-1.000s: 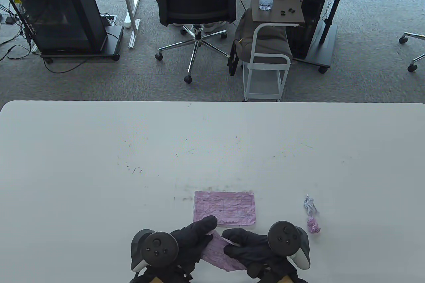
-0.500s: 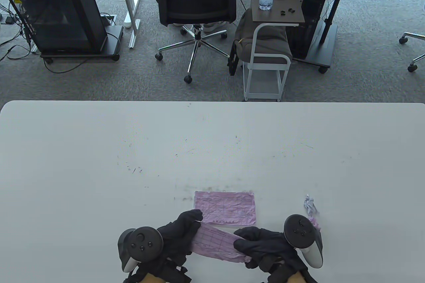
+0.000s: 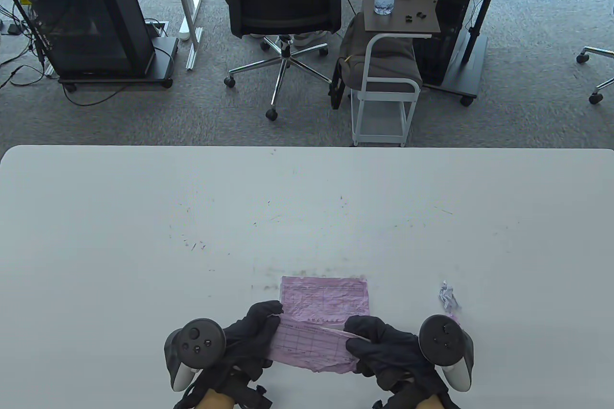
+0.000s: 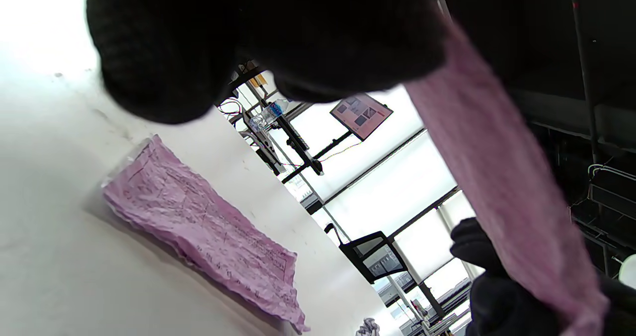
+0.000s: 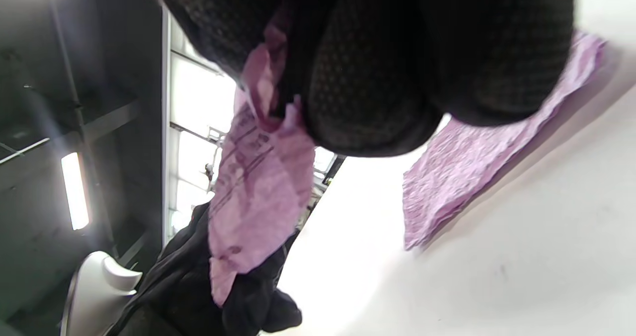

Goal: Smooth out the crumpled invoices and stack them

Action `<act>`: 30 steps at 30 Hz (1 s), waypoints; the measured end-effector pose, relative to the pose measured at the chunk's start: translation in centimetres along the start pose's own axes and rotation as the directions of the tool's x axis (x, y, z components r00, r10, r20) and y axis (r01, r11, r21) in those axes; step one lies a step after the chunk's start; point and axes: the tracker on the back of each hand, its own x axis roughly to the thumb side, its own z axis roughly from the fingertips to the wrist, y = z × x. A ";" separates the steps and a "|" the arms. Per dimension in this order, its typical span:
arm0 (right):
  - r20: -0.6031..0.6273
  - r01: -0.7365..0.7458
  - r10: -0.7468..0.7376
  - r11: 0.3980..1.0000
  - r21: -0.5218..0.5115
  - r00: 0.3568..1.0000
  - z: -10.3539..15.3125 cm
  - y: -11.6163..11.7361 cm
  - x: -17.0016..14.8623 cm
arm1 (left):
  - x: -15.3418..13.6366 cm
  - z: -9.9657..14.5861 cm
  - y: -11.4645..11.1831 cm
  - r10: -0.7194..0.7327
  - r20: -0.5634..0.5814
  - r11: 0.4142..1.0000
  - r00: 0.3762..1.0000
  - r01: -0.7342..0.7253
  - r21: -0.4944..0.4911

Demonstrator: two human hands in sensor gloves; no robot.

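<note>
Left hand (image 3: 249, 334) and right hand (image 3: 383, 349) each pinch an end of a pink invoice (image 3: 309, 346), held taut above table (image 3: 144, 236), just beside flattened invoice (image 3: 326, 301).

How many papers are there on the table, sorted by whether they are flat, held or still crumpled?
Flat pink sheet lying on the table: 1
Pink sheet held between the left hand and right hand: 1
Crumpled balls: 2, the second mostly hidden
Total: 4

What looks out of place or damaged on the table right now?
Two crumpled paper wads lie near the right hand, not yet flattened. The pink invoice held between both hands has a ragged, wrinkled lower edge. The flattened invoice on the table lies fairly square though creased. The left hand grips the held sheet's other end.
</note>
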 end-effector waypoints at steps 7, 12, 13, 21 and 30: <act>-0.204 -0.322 0.322 0.946 0.034 0.925 0.1 0.9 -1.4 | -0.2 -0.5 -2.3 -0.275 -0.010 0.919 0.961 0.260 -0.295; -0.232 -0.482 0.511 0.859 0.175 0.827 -0.5 3.0 -2.1 | -0.2 -0.7 -4.3 -0.521 0.020 0.764 0.853 0.476 -0.435; -0.228 -0.498 0.533 0.845 0.193 0.815 -0.6 3.3 -2.2 | -0.1 -0.7 -4.5 -0.542 0.038 0.745 0.840 0.500 -0.441; -0.223 -0.547 0.590 0.806 0.227 0.776 -0.9 4.3 -2.2 | 1.5 -0.8 -5.9 -0.574 0.198 0.687 0.795 0.599 -0.412; -0.200 -0.590 0.633 0.771 0.238 0.748 -1.0 4.5 -2.3 | 0.3 -1.0 -9.3 -0.720 0.224 0.452 0.657 0.689 -0.567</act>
